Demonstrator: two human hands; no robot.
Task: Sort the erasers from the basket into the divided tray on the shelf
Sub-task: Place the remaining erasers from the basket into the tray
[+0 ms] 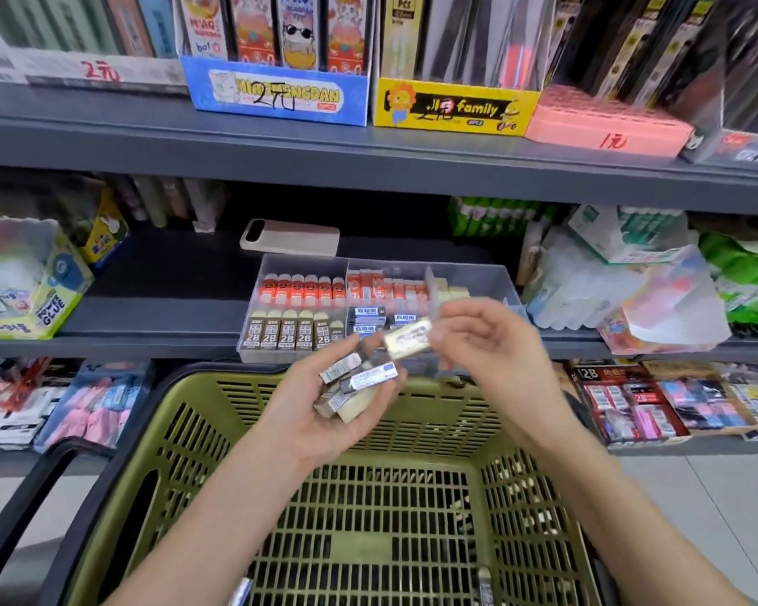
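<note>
Evidently the left hand (320, 408) curls round spare erasers (351, 384) as stock; right hand (482, 338) pinches one gold eraser (408, 337), bound for the divided tray (478, 274).

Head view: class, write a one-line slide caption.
Above the basket, the left hand holds several erasers while the right hand pinches a gold eraser before the tray.

The left hand (324, 408) holds a cluster of wrapped erasers (351, 384) palm-up above the green basket (184, 439). The right hand (478, 338) pinches a single gold-wrapped eraser (408, 338) just in front of the divided tray (486, 277) on the shelf (149, 338). A phone (289, 238) lies behind the tray.
</note>
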